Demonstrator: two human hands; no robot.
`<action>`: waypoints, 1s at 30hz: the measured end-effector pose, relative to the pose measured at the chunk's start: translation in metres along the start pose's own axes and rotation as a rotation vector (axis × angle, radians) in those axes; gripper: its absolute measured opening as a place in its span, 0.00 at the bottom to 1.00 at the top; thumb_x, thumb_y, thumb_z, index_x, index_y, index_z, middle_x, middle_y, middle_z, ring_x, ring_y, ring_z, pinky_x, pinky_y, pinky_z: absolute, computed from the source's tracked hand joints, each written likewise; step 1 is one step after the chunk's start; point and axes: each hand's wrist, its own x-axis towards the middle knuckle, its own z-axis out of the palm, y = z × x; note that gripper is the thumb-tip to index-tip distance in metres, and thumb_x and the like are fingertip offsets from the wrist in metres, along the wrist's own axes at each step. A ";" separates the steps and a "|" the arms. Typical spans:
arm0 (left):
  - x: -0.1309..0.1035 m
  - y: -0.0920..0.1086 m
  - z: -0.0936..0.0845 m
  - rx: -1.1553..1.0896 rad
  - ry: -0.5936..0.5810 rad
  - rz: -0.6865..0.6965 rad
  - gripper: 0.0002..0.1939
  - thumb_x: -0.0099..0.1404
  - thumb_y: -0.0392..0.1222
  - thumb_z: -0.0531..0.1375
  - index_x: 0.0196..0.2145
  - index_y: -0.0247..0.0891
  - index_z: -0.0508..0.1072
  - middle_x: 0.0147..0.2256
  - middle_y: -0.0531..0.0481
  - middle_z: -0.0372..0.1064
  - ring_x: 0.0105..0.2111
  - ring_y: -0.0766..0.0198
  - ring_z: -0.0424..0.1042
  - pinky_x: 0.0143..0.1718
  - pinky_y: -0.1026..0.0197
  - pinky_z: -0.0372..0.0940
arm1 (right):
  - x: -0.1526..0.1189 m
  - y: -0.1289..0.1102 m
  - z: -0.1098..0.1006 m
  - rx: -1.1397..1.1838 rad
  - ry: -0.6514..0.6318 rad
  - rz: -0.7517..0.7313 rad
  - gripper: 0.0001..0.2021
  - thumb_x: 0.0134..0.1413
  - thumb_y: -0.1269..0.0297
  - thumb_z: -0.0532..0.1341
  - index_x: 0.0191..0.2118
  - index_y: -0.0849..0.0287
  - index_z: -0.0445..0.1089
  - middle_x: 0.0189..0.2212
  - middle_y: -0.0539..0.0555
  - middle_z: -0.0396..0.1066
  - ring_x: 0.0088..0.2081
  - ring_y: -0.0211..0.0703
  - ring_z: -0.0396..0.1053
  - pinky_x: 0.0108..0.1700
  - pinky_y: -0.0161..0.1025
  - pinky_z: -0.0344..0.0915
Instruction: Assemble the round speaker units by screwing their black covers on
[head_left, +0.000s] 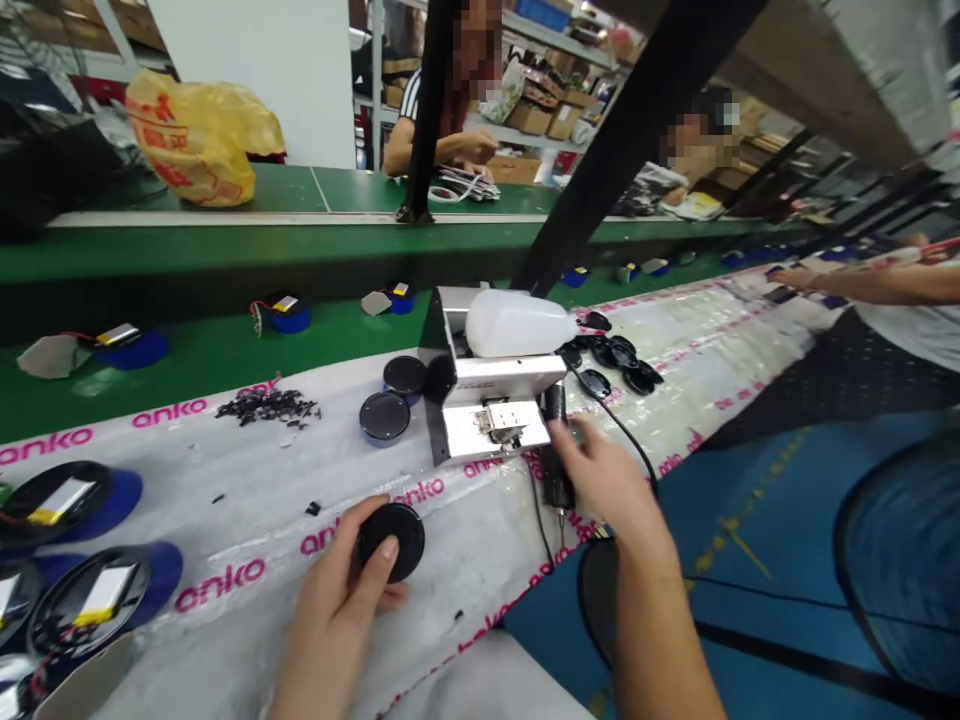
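My left hand [352,575] is closed around a round black-topped disc [399,540], thumb pressed on its top, above the wrapped bench. My right hand [604,475] is slightly blurred, with its fingers apart beside a black electric screwdriver [556,475]. A fingertip overlaps the screwdriver's body, but whether it touches cannot be made out. The screwdriver is upright, bit downward, at the right side of a metal screw feeder [491,400]. A white plastic bottle [517,323] lies on top of the feeder. Two round black-topped cases [385,417] sit just left of it.
Small black pieces [270,406] are heaped on the plastic sheet [247,500]. Black round parts [619,352] lie right of the feeder. Blue cases with batteries [97,595] stand at left; more line the green conveyor [195,350]. A black post [600,150] slants overhead. Other people work nearby.
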 end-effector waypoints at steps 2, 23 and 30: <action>0.001 0.001 -0.001 0.003 0.004 -0.017 0.33 0.57 0.61 0.65 0.55 0.41 0.72 0.34 0.49 0.81 0.25 0.52 0.80 0.29 0.55 0.75 | 0.009 0.010 0.007 0.086 -0.098 0.005 0.18 0.42 0.50 0.70 0.33 0.59 0.74 0.18 0.51 0.65 0.27 0.54 0.69 0.36 0.47 0.63; 0.019 0.001 0.016 -0.018 -0.180 0.012 0.31 0.60 0.56 0.64 0.57 0.39 0.73 0.36 0.47 0.79 0.24 0.57 0.78 0.27 0.58 0.74 | -0.022 -0.112 0.026 1.231 0.050 -0.472 0.26 0.46 0.34 0.67 0.36 0.53 0.68 0.17 0.44 0.67 0.13 0.38 0.61 0.15 0.35 0.58; 0.018 0.008 0.014 -0.094 -0.256 0.006 0.26 0.61 0.53 0.66 0.54 0.40 0.74 0.39 0.48 0.79 0.23 0.62 0.76 0.27 0.60 0.73 | -0.080 -0.116 0.012 1.270 -0.190 -0.470 0.28 0.46 0.28 0.62 0.36 0.50 0.68 0.18 0.44 0.66 0.14 0.40 0.63 0.15 0.37 0.62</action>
